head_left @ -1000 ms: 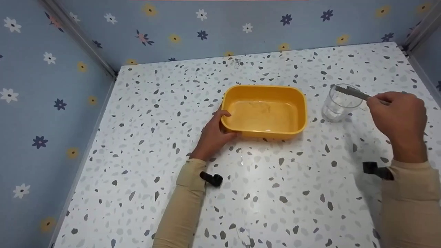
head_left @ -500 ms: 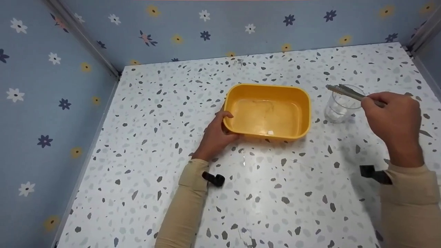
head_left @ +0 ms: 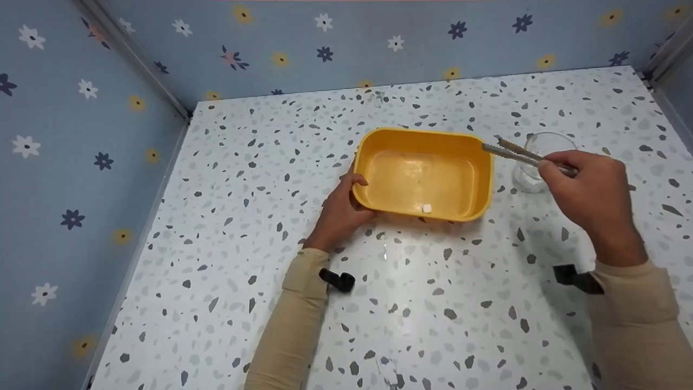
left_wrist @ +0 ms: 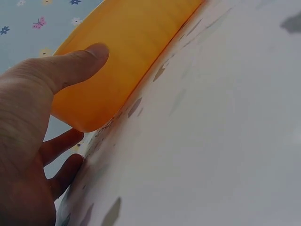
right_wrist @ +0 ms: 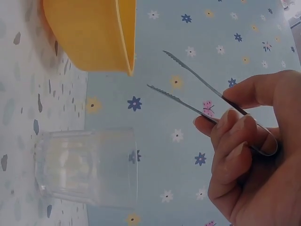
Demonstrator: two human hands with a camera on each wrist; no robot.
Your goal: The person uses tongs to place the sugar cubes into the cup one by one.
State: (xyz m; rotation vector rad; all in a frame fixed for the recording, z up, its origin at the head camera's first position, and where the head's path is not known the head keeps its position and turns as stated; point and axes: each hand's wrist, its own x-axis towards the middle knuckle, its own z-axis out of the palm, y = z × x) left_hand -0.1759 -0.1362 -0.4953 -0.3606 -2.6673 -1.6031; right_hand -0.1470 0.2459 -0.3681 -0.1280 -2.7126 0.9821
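A yellow plastic tub (head_left: 422, 213) stands on the speckled table. My left hand (head_left: 341, 207) grips its left end, one finger hooked over the rim and the thumb on the outer wall, as the left wrist view shows. One small white cube (head_left: 426, 208) lies inside, by the front wall. In my right hand (head_left: 590, 189) I hold metal tongs (head_left: 522, 153) with toothed tips. Those tips are spread apart near the tub's right rim, with nothing between them. Beneath and beside that hand is a clear glass (right_wrist: 89, 165); whitish contents show through its wall.
Blue flowered panels (head_left: 352, 49) rise behind and at the left of the terrazzo-patterned table (head_left: 216, 216). The glass stands close to the tub's right side. Black wrist mounts (head_left: 337, 280) sit on both sleeves.
My right hand has carried the tongs left, from over the glass to the tub's right rim. The white cube in the tub has come into fuller view. My left hand keeps its grip.
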